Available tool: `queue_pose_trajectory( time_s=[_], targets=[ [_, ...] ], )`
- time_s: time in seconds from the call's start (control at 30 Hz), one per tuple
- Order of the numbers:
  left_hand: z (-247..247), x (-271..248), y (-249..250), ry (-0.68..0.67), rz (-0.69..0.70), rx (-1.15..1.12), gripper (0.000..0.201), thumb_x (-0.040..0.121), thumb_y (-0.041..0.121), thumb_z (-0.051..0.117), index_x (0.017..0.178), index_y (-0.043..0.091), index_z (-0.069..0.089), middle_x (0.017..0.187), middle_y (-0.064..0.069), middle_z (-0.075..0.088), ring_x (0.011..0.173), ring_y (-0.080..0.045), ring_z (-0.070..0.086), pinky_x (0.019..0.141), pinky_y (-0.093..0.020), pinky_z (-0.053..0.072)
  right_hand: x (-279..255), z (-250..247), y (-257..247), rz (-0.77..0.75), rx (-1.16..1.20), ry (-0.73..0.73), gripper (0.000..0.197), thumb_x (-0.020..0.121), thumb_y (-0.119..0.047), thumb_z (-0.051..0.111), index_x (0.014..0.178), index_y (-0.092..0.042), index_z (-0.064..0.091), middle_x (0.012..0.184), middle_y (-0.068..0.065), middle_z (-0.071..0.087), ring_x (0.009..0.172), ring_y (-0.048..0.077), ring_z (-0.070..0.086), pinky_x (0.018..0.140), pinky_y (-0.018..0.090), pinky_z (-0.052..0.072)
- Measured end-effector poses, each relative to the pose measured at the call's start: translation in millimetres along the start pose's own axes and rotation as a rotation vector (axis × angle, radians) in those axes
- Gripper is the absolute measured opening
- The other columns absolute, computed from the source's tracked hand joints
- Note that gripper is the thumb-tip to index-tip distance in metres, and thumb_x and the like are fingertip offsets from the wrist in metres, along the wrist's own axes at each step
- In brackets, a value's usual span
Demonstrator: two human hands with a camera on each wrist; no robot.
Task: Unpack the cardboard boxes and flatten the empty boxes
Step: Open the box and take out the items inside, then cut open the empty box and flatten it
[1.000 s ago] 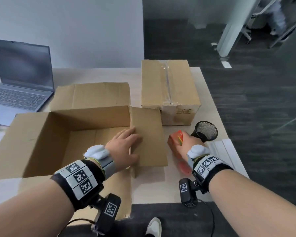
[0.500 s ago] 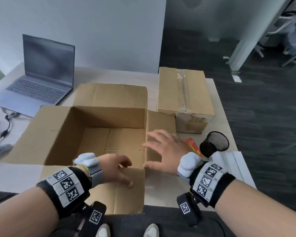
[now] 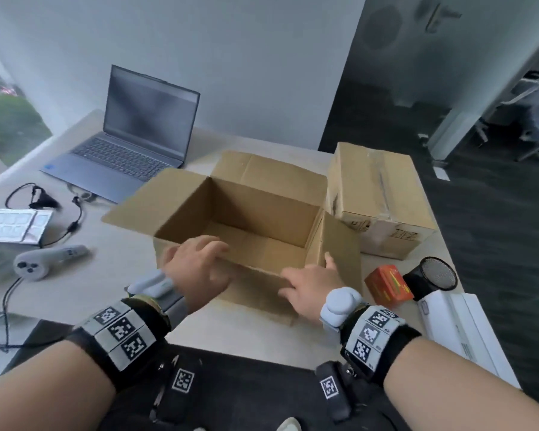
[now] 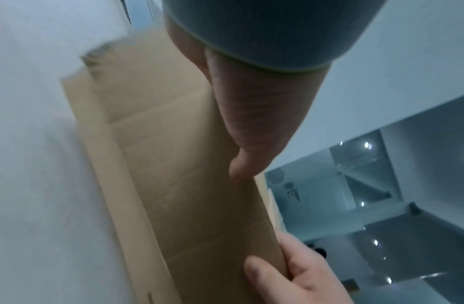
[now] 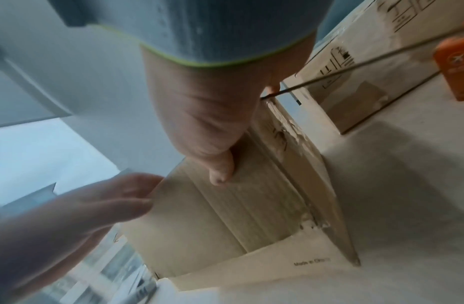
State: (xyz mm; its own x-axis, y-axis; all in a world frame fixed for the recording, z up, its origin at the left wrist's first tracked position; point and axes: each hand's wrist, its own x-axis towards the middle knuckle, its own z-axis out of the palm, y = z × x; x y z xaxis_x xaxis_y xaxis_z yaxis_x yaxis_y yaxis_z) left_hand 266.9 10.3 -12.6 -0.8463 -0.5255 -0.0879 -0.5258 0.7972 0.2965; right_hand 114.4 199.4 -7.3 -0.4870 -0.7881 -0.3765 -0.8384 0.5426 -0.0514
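Note:
An open, empty cardboard box (image 3: pixel 255 213) stands mid-table with its flaps spread outward. My left hand (image 3: pixel 199 262) grips the box's near side at the left, fingers curled over the rim and the thumb (image 4: pixel 251 127) on the outer face. My right hand (image 3: pixel 311 281) grips the same near side at the right corner; its thumb (image 5: pixel 220 170) lies on the cardboard (image 5: pixel 238 216) and its other fingers are hidden behind the edge. A second box (image 3: pixel 377 197), still taped shut, sits at the far right, touching the open box's right flap.
A small orange carton (image 3: pixel 388 286), a black mesh cup (image 3: pixel 433 276) and a long white box (image 3: pixel 458 325) lie right of my right hand. An open laptop (image 3: pixel 131 144), cables, a grey controller (image 3: pixel 44 262) and a flat packet (image 3: pixel 13 223) occupy the left. The table edge runs just before my wrists.
My right hand has let go of the orange carton, which now lies on the table. Both hands have moved onto the open box's near side. The view has swung left.

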Motion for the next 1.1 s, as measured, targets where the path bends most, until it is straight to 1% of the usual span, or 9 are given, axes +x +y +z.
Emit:
queue_pose_trajectory(
  time_s=[0.1,0.2,0.33,0.5,0.6,0.7,0.9,1.0,1.1],
  targets=[
    [-33.5,1.2,-34.1,0.215,-0.129,-0.099,0.069,0.086,0.053,0.068,0.147,0.041,0.039,0.165,0.006,0.022,0.151,-0.023,0.022,0.115,-0.052,0.026,4.6,-21.7,-11.9,0.113,0.228,0.122,0.031,0.101,-0.049,0.045,0.122,-0.029,0.055,0.102,0.003,0.072,0.11,0.032,0.061,0.119,0.052,0.019],
    [-53.7,-3.0,-68.4,0.312,-0.205,-0.3,0.07,0.091,0.053,0.063,0.152,0.029,0.036,0.162,-0.002,0.03,0.146,-0.029,0.033,0.114,-0.054,0.031,10.4,-43.7,-41.4,0.148,0.538,0.251,0.035,0.098,-0.047,0.054,0.124,-0.025,0.058,0.11,0.002,0.071,0.108,0.032,0.061,0.104,0.044,0.045],
    [-53.7,-7.5,-93.6,0.305,-0.347,-0.669,0.064,0.101,0.049,0.052,0.154,0.017,0.036,0.157,-0.012,0.037,0.145,-0.029,0.035,0.119,-0.044,0.026,18.4,-58.6,-69.9,0.148,1.071,0.415,0.051,0.099,-0.039,0.06,0.142,-0.014,0.052,0.132,-0.009,0.058,0.123,0.016,0.056,0.104,0.031,0.041],
    [-44.8,-13.0,-111.6,0.015,-0.536,-0.915,0.077,0.097,0.069,0.037,0.158,0.022,0.03,0.162,-0.005,0.035,0.147,-0.029,0.035,0.122,-0.044,0.022,18.8,-58.6,-86.5,0.112,1.84,0.575,0.014,0.101,-0.019,0.057,0.102,-0.017,0.071,0.105,0.01,0.075,0.102,0.031,0.07,0.09,0.045,0.055],
    [-40.6,-14.5,-113.4,0.003,-0.529,-1.07,0.121,0.057,0.1,0.045,0.154,0.029,0.031,0.149,-0.003,0.052,0.132,-0.029,0.053,0.114,-0.056,0.036,21.8,-41.5,-85.3,0.153,2.203,0.513,0.02,0.101,-0.022,0.051,0.108,-0.022,0.069,0.11,0.011,0.075,0.097,0.036,0.071,0.096,0.06,0.049],
    [-40.3,-12.4,-112.5,0.088,-0.542,-1.076,0.122,0.045,0.096,0.06,0.146,0.03,0.04,0.128,-0.001,0.064,0.112,-0.025,0.065,0.098,-0.051,0.053,26.3,-11.4,-74.1,0.344,2.391,0.377,0.035,0.101,-0.033,0.046,0.127,-0.02,0.066,0.118,0.014,0.073,0.101,0.041,0.071,0.101,0.065,0.044],
    [-37.3,-9.3,-86.3,0.103,-0.671,-0.974,0.078,0.061,0.08,0.065,0.108,0.02,0.051,0.105,-0.007,0.064,0.094,-0.027,0.064,0.09,-0.05,0.056,15.6,48.5,-43.5,0.724,2.235,0.0,0.044,0.105,-0.034,0.043,0.126,-0.001,0.063,0.108,0.026,0.073,0.094,0.043,0.073,0.078,0.057,0.06],
    [-30.2,-9.1,-72.4,0.062,-0.642,-0.769,0.063,0.077,0.053,0.078,0.119,0.015,0.049,0.112,-0.01,0.065,0.089,-0.026,0.061,0.073,-0.038,0.049,11.1,82.1,-23.3,0.787,1.829,-0.098,0.037,0.105,-0.022,0.036,0.12,-0.008,0.067,0.104,0.017,0.076,0.095,0.036,0.073,0.084,0.056,0.059],
    [-18.1,1.4,-45.1,0.066,-0.481,-0.522,0.071,0.079,0.026,0.081,0.14,0.018,0.045,0.14,-0.007,0.054,0.116,-0.028,0.057,0.085,-0.038,0.047,0.7,105.3,13.4,0.836,1.556,-0.133,0.031,0.102,-0.014,0.04,0.114,-0.013,0.068,0.101,0.012,0.075,0.084,0.029,0.075,0.071,0.045,0.061]
  ],
)
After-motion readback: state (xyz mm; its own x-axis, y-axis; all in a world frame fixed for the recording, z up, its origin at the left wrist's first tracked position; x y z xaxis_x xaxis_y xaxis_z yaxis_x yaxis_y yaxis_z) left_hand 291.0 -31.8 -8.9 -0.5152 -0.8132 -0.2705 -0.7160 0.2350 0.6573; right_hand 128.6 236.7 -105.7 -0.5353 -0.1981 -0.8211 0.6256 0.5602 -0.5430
